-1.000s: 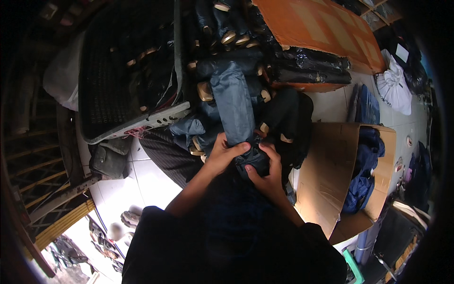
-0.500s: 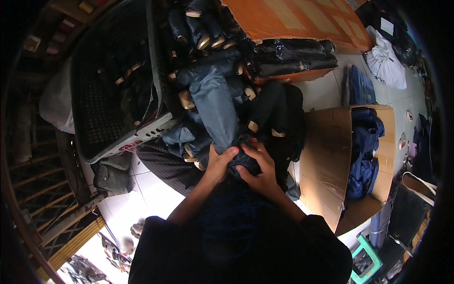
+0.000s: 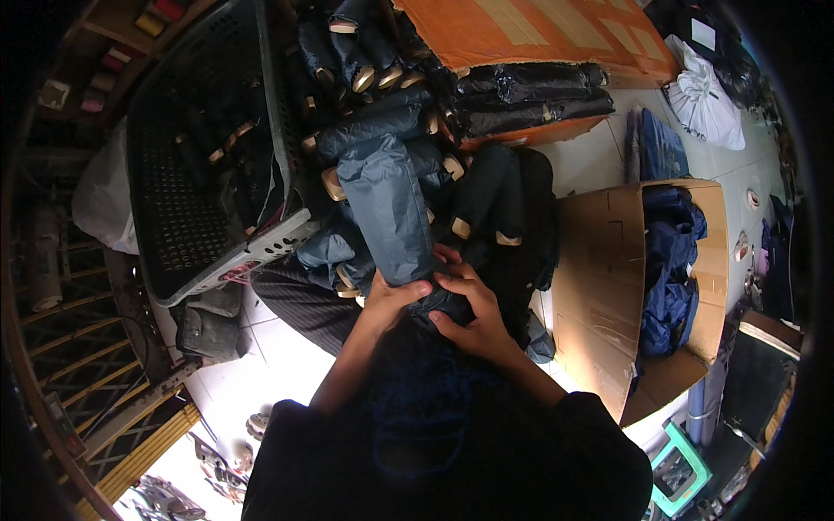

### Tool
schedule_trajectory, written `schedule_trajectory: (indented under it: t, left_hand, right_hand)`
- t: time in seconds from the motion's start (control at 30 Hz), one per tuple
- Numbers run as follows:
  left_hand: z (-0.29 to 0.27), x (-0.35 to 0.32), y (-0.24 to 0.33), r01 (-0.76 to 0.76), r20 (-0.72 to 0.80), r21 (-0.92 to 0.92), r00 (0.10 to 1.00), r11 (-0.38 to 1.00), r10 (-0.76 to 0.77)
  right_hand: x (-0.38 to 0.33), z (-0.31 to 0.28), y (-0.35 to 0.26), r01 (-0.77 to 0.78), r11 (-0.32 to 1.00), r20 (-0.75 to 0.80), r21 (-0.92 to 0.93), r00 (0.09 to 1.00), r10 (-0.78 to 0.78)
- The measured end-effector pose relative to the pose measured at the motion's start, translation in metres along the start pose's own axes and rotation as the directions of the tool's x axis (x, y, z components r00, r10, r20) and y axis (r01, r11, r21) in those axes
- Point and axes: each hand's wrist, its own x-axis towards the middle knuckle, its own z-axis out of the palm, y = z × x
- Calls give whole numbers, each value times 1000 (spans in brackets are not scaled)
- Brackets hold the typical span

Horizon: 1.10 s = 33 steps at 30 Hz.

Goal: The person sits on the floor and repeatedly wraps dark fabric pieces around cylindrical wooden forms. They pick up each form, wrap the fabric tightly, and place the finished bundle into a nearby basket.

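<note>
A long grey-blue fabric roll (image 3: 382, 200), smooth and slightly creased, stretches away from me over a pile of similar rolls. My left hand (image 3: 393, 300) is closed round its near end, the thumb lying across the top. On the other side of that end, my right hand (image 3: 472, 306) grips dark bunched fabric (image 3: 443, 304) with its thumb and curled fingers. Whatever is inside the bunched part is hidden. Beyond and beside lie dark rolls (image 3: 373, 122) with tan, rounded ends; two more dark rolls (image 3: 491, 195) rest on the right.
A black perforated plastic basket (image 3: 291, 227) holding several rolls stands tilted at the left. An open cardboard box (image 3: 599, 260) with blue fabric is at the right. An orange-brown carton (image 3: 539, 35) with black wrapped packs stands at the back. A green stool (image 3: 695, 473) is at lower right.
The roll's far end has shifted slightly left and its surface looks straighter and smoother. Both hands stay at its near end, the left a little lower and further left. The whole view has shifted slightly.
</note>
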Motion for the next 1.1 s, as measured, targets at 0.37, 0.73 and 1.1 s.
schedule_trajectory:
  t: [0.37, 0.73, 1.1]
  left_hand:
    - [-14, -5, -40, -2, -120, 8, 993, 1000, 3]
    - [12, 8, -18, -21, -270, -91, 963, 996, -4]
    - [17, 5, -8, -27, -231, -118, 973, 993, -1]
  right_hand:
    - [-4, -5, -4, -222, 974, -68, -40, 973, 219]
    - [-3, 7, 6, -277, 951, -93, 139, 952, 291]
    - [-6, 12, 7, -220, 974, -202, 53, 953, 226]
